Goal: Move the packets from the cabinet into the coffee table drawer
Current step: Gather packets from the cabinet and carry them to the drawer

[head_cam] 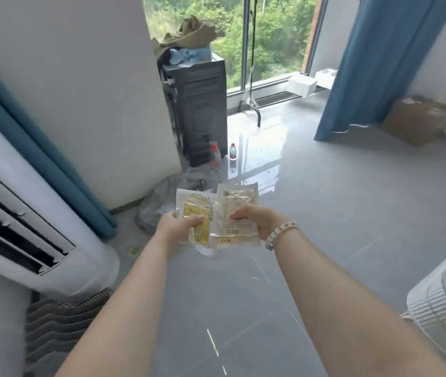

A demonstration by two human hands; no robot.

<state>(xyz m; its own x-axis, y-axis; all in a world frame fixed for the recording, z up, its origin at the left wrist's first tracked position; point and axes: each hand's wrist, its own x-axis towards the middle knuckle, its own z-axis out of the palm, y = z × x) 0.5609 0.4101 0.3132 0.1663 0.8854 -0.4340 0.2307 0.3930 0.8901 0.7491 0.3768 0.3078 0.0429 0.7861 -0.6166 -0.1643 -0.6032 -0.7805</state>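
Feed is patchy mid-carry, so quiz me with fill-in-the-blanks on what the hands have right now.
1. The left hand has in its grip a small packet coloured ____.
2. The bead bracelet sits on the ____ wrist.
3. The right hand holds clear packets in the air above the grey ____.

Missing words: yellow; right; floor.

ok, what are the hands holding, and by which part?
Left hand pinches the yellow packet mid-face; right hand grips the clear packet from its right side.
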